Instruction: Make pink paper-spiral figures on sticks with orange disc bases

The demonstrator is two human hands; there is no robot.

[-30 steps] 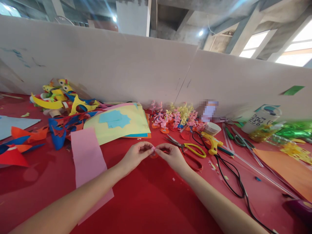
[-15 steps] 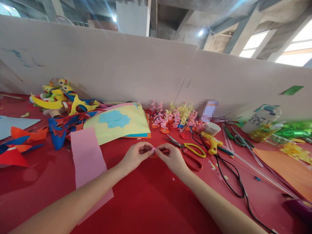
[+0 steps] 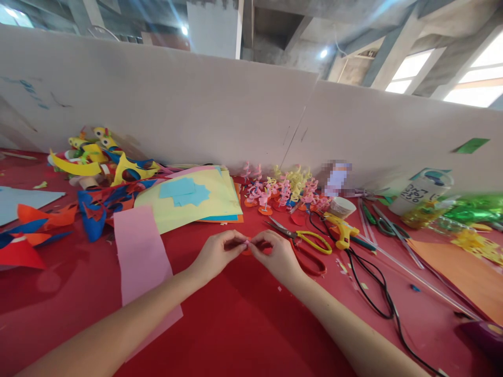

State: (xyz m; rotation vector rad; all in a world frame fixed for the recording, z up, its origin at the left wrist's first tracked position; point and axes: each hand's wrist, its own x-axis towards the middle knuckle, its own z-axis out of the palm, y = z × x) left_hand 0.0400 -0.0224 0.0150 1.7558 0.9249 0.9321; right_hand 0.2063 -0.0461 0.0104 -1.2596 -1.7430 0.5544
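My left hand [image 3: 215, 255] and my right hand [image 3: 277, 256] meet fingertip to fingertip over the red table. Between them they pinch a small piece of pink paper [image 3: 247, 242], mostly covered by the fingers. A bit of orange [image 3: 247, 252] shows just under the fingertips; whether it is joined to the pink piece I cannot tell. Beside my right hand lie scissors with yellow handles [image 3: 314, 242] and a red-handled pair [image 3: 310, 262], partly hidden. A pink paper strip [image 3: 143, 251] lies left of my left hand, under the forearm.
Behind the hands stand several curly pink and yellow paper figures [image 3: 281, 191]. Stacked paper sheets [image 3: 196, 199] lie back left, near blue and orange paper cutouts [image 3: 94, 214]. At right are a yellow glue gun [image 3: 342, 230] with a black cord [image 3: 387, 296], and a bottle [image 3: 420, 193]. A white board [image 3: 176, 104] closes the back.
My fingertips have shifted very slightly, and less of the pink paper shows between them. Everything else on the table stays where it was.
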